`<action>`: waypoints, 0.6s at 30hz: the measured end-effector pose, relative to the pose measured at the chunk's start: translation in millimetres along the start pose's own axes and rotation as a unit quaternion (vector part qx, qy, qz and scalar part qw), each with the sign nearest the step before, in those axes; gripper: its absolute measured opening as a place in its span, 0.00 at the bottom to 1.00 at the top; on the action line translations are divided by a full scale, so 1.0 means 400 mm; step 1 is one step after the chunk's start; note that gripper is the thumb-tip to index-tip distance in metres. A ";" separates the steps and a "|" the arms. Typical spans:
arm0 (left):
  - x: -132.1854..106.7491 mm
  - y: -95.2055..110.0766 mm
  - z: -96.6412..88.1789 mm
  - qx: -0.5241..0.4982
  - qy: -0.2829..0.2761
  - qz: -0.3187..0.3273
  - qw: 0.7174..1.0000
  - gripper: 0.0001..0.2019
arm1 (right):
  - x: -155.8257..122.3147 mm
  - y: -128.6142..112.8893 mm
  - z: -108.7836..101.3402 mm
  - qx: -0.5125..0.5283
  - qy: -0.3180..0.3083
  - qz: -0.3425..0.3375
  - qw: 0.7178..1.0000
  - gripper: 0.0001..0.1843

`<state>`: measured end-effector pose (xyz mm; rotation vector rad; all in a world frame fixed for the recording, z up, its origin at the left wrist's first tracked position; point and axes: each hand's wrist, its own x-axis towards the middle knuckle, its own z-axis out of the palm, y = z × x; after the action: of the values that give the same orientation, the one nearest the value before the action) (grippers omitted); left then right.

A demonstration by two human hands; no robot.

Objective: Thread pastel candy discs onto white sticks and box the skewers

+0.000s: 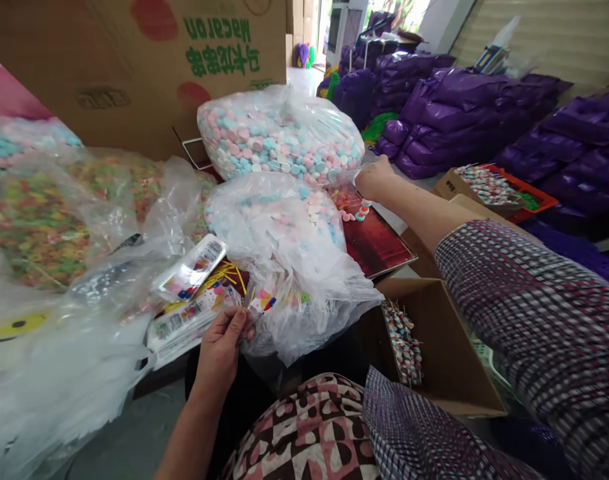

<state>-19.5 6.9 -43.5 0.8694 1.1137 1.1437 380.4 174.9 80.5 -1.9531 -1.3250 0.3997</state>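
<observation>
My left hand (223, 343) is low in the middle, fingers closed in a pinch on a small clear packet (260, 301) with coloured print. It lies among flat packets (189, 270) and yellow sticks (229, 272). My right hand (373, 177) reaches far forward, with its fingers curled over loose pink and blue candies (352, 207) on a red tray (379, 240). What its fingers hold is hidden. It sits against a big clear bag of pink, white and blue candies (279, 137). A second, crumpled candy bag (289, 233) lies between my hands.
Bags of multicoloured candies (39, 220) lie at left. Behind them stands a large cardboard box (149, 60). An open carton (444, 347) at lower right holds candy skewers (404, 343). Purple packs (464, 113) are stacked at right, beside another box of skewers (489, 187).
</observation>
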 end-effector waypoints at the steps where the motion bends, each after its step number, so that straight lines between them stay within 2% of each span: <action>1: 0.000 0.002 -0.001 -0.006 -0.001 -0.003 1.000 0.16 | -0.004 0.002 -0.006 -0.005 -0.004 0.014 1.000 0.35; 4: -0.004 0.010 -0.002 -0.045 0.000 -0.009 0.999 0.16 | -0.047 0.035 -0.046 -0.050 -0.017 0.051 0.997 0.30; 5: -0.006 0.013 -0.002 -0.062 0.001 -0.009 0.998 0.16 | -0.070 0.056 -0.064 -0.059 -0.013 0.058 0.996 0.21; 7: -0.011 0.021 0.000 -0.094 0.000 -0.010 0.995 0.16 | -0.126 0.108 -0.095 -0.071 0.004 0.074 0.995 0.14; 10: -0.013 0.033 0.006 -0.128 -0.008 -0.008 0.992 0.16 | -0.226 0.185 -0.119 -0.051 0.041 0.085 0.994 0.14; 14: -0.006 0.049 0.022 -0.146 -0.027 0.012 0.989 0.14 | -0.363 0.238 -0.087 0.064 0.071 0.081 0.992 0.23; 18: -0.002 0.056 0.037 -0.139 -0.042 0.030 0.989 0.14 | -0.486 0.211 -0.022 0.195 0.031 0.058 0.979 0.28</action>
<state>-10.6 11.1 -18.4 0.7291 0.8403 1.2653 360.4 -19.6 -1.1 -1.7007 -1.0075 0.6023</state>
